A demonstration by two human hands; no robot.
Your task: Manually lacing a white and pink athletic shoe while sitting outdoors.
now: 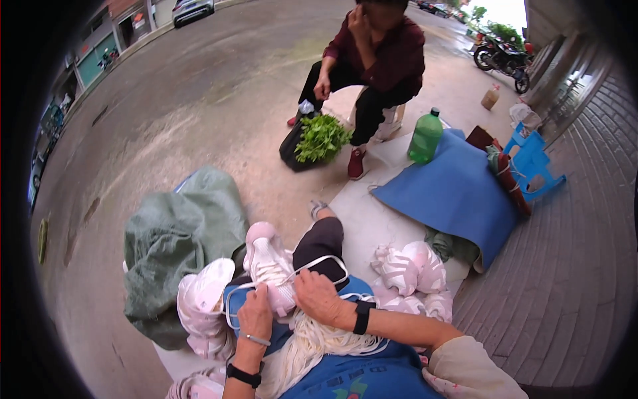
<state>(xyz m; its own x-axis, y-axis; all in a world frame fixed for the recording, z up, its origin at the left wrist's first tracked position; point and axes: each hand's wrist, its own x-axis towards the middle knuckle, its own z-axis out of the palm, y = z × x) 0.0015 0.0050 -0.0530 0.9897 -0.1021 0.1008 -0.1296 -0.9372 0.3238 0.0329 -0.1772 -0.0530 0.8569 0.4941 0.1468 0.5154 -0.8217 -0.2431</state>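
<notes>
A pink and white sneaker (268,256) rests over my lap, its toe pointing away from me and its front partly laced. My left hand (255,314) is closed at the shoe's left side, pinching a white shoelace (232,307) that loops down to the left. On the other side, my right hand (320,297) pinches the lace too; a white loop arches above it over my dark trouser leg. A thick bundle of loose white laces (319,339) lies on my blue apron (362,376), below both hands. My fingertips partly hide the lace ends.
Pink and white sneakers (207,299) are piled at my left, with more sneakers (412,269) at my right. A green woven sack (183,239) slumps at left. Ahead, a person (379,56) sits by leafy greens (321,138). A green bottle (425,136) stands near a blue sheet (458,193) and blue stool (528,159).
</notes>
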